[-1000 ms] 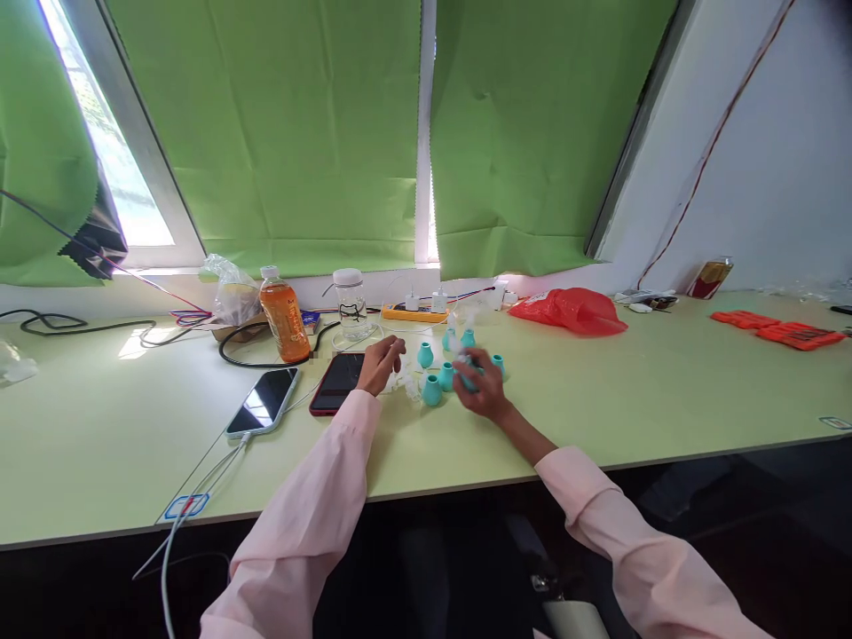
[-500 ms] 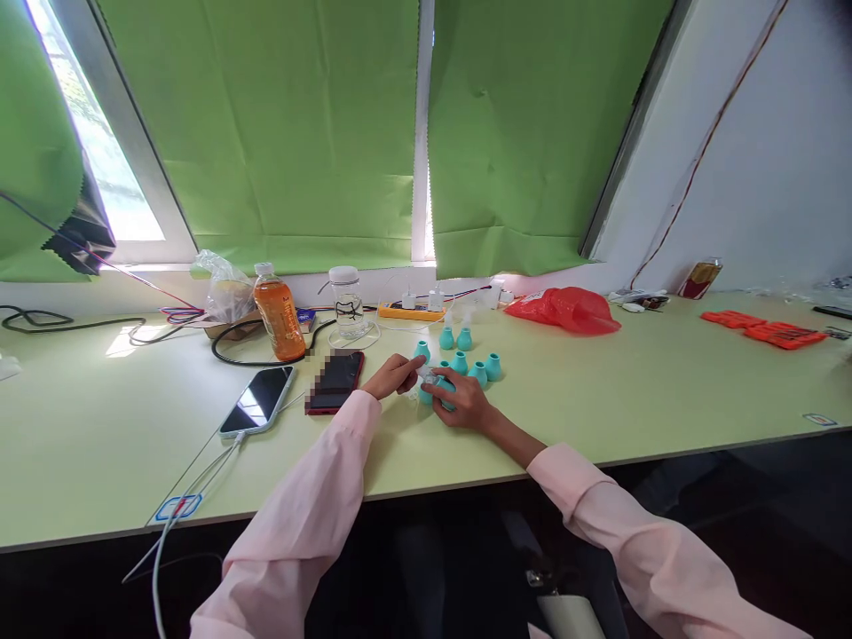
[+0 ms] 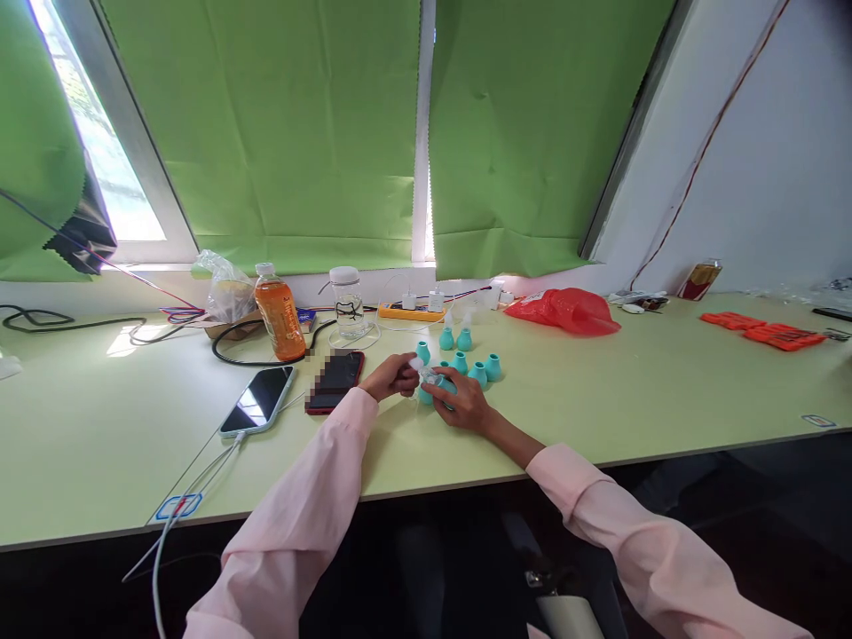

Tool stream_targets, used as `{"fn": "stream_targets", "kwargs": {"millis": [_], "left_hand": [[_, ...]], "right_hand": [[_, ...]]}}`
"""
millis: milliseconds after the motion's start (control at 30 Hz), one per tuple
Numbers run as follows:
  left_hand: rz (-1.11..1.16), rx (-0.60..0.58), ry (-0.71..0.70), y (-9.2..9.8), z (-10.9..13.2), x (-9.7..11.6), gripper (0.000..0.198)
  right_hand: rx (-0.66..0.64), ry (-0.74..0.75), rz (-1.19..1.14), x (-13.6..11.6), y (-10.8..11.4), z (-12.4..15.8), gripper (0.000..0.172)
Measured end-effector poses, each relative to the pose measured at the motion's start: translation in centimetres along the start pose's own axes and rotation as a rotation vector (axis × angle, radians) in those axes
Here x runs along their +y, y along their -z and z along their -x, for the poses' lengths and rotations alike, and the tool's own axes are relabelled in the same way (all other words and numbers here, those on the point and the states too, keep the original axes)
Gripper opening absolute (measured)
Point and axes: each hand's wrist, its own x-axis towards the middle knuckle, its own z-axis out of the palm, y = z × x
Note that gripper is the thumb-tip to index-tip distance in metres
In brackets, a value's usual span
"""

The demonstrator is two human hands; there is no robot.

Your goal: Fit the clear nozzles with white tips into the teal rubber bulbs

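My left hand (image 3: 392,377) is closed, pinching a small white piece (image 3: 416,363) between thumb and forefinger. Just to its right, the fingers of my right hand (image 3: 461,401) hold a small clear, whitish piece (image 3: 429,377), too small to name exactly. Around both hands stand several small teal bulb-shaped pieces with narrow necks, such as one teal piece (image 3: 493,366) right of my right hand and another teal piece (image 3: 422,351) behind my fingertips. Fingers partly hide the teal pieces beneath my right hand.
Left of my hands lie a dark red-edged phone (image 3: 336,382) and a plugged-in phone (image 3: 258,401). Behind them stand an orange drink bottle (image 3: 280,315) and a clear jar (image 3: 347,306). A yellow power strip (image 3: 411,312) and red plastic bag (image 3: 565,311) sit at the back.
My left hand has drawn slightly left, away from the clear piece, and the white piece now shows between its fingertips. My right hand has barely moved.
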Motion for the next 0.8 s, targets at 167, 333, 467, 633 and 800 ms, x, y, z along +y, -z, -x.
{"fn": "stream_targets", "kwargs": {"millis": [167, 333, 467, 633, 800], "left_hand": [[-0.210, 0.210, -0.012, 0.4, -0.3, -0.4, 0.047], [-0.512, 0.360, 0.011, -0.2, -0.4, -1.3, 0.021], [-0.667, 0.348, 0.002, -0.5, -0.4, -2.2, 0.015], [-0.762, 0.405, -0.092, -0.7, -0.2, -1.9, 0.023], [-0.805, 0.495, -0.298, -1.1, 0.8, -0.2, 0.033]], "right_hand": [[-0.015, -0.036, -0.004, -0.1, 0.0, -0.1, 0.031], [0.036, -0.066, -0.055, 0.1, -0.1, -0.1, 0.030], [0.045, -0.119, -0.101, 0.1, -0.2, -0.3, 0.037], [0.100, -0.164, -0.087, 0.2, -0.4, -0.4, 0.035], [0.141, -0.220, -0.062, 0.4, -0.3, -0.3, 0.029]]}}
